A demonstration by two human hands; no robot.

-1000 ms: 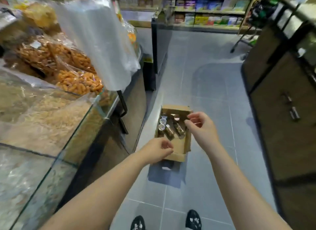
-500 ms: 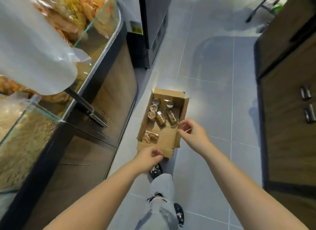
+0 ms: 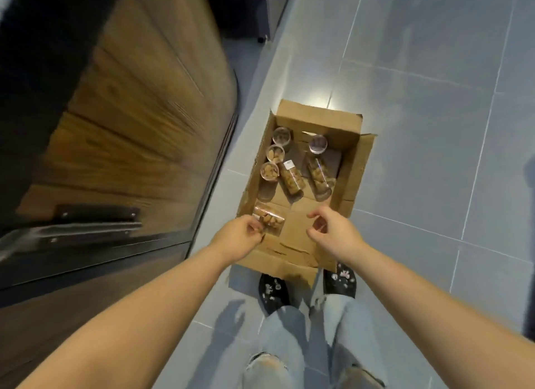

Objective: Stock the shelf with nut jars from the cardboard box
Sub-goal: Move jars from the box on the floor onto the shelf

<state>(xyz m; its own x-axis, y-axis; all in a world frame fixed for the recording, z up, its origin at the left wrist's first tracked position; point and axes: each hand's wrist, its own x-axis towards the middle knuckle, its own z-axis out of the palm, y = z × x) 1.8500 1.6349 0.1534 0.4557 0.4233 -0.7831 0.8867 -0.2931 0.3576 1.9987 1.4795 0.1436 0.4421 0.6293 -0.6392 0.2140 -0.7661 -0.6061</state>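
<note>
An open cardboard box (image 3: 317, 114) sits on the grey tiled floor in front of my feet. Several clear nut jars are in it: three upright along the left wall (image 3: 275, 153), one upright at the back (image 3: 317, 144), and two on their sides in the middle (image 3: 292, 178). Another nut jar (image 3: 272, 221) lies on its side at the near left of the box. My left hand (image 3: 238, 238) is at that jar's left end, curled fingers on it. My right hand (image 3: 333, 232) hovers over the bare box bottom, thumb and fingers apart, holding nothing.
A wooden counter front (image 3: 130, 122) with a dark metal base rail (image 3: 95, 238) rises close on the left of the box. My black shoes (image 3: 273, 293) touch the box's near edge. Grey floor tiles (image 3: 434, 128) stretch to the right and beyond.
My view has tipped down and come closer to the box. My left hand moved from the box's near edge onto the lying jar. My right hand moved in over the box bottom.
</note>
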